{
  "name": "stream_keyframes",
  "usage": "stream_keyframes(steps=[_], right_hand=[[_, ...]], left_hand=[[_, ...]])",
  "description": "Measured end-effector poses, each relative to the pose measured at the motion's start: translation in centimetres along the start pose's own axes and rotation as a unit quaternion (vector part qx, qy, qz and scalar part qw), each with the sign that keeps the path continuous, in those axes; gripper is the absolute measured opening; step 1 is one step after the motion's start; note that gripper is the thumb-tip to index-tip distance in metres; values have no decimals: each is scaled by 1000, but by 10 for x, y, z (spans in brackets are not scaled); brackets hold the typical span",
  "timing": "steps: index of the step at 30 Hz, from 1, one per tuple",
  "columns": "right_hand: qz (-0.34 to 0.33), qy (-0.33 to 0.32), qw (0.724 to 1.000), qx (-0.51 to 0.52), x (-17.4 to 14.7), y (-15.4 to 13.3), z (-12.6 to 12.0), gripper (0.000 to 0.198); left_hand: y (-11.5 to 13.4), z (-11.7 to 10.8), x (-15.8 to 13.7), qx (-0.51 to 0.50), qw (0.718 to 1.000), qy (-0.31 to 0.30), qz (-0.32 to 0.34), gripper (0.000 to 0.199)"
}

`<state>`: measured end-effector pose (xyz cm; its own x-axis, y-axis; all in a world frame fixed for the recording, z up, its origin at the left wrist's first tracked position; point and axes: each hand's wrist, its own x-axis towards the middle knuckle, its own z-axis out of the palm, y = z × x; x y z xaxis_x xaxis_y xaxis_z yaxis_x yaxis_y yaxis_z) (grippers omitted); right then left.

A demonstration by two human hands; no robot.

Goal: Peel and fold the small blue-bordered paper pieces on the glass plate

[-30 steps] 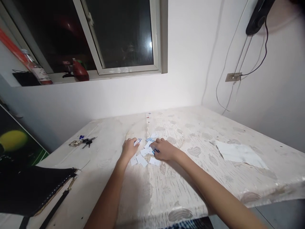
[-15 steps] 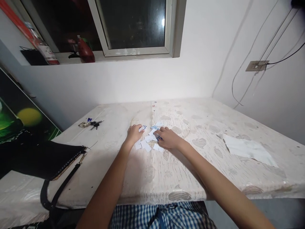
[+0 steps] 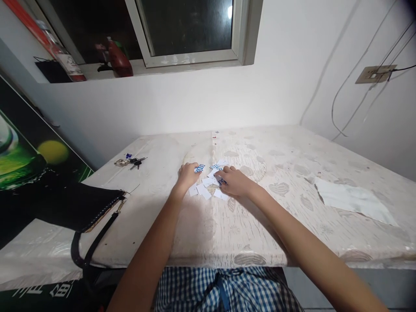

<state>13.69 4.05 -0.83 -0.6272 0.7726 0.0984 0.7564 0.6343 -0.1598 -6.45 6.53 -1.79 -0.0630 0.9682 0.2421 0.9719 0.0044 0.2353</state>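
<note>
On patterned table, white paper slips are piled; blue-printed slip pinched by L hand; R hand curled alongside, grip can't be told; slips may be scattered if brushed.

On the table, cards lie right of the keys

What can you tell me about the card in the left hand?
The card is small and white, seemingly paper, with blue markings too small to read. The left hand grips it, hiding part of it. The marked side shows to the camera, near scattered white cards; whether it touches the table is unclear.
</note>
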Motion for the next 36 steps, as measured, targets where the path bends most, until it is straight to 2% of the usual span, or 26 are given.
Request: stream_keyframes(steps=[17, 24, 28, 32, 34, 36], right_hand=[[5, -1, 1000, -6, -3, -4, -5, 44], [5, 12, 1000, -5, -3, -4, -5, 44], [7, 18, 1000, 1, 0, 0, -5, 49], [33, 53, 998, 33, 4, 8, -3, 51], [41, 74, 995, 53, 5, 12, -4, 46], [41, 77, 993, 83, 4, 16, -7, 40]], left_hand=[[3, -4, -1, -32, 999, -15, 5, 10], [-4, 5, 3, -60, 997, 36, -30, 37], [-5, 6, 2, -82, 995, 48, -40, 35], [3, -2, -2, -135, 988, 76, 19, 29], [10, -7, -6, -161, 981, 73, 84, 25], [17, -11, -11, -189, 968, 37, 162, 24]])
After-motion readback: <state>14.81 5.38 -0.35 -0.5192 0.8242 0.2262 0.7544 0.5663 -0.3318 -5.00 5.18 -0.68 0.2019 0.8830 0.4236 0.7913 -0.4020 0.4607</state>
